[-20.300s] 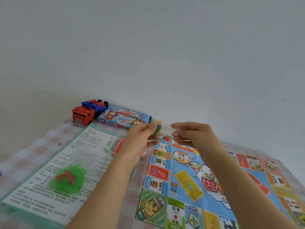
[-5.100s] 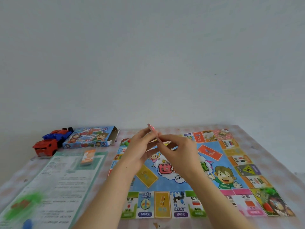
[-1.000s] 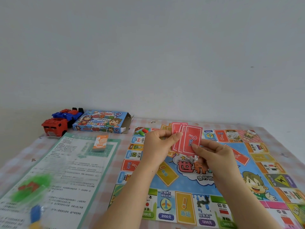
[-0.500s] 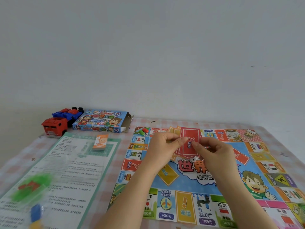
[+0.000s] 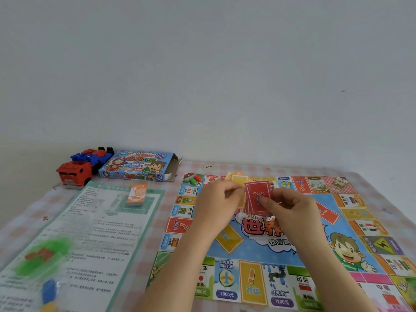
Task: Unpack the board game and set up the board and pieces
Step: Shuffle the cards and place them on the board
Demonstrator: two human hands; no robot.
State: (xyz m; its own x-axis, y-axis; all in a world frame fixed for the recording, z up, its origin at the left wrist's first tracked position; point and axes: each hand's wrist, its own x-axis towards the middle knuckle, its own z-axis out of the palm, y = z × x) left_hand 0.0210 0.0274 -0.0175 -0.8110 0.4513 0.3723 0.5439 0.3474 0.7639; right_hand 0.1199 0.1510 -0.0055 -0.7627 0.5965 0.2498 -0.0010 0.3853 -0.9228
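I see both hands over the board (image 5: 254, 252), the left hand (image 5: 215, 204) curled around several yellow cards (image 5: 236, 178), the right hand (image 5: 291, 207) pinching a red card stack (image 5: 256, 194) I can't count, one open box (image 5: 137, 165) and two toy trucks (image 5: 75, 173) far left.

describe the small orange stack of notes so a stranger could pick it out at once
Left of the game board lies a green-bordered instruction sheet. Near its far end, just in front of the blue game box, sits the orange stack. It is the only orange block on the sheet, printed 2000, unlike the blurred green bundle nearer the camera.
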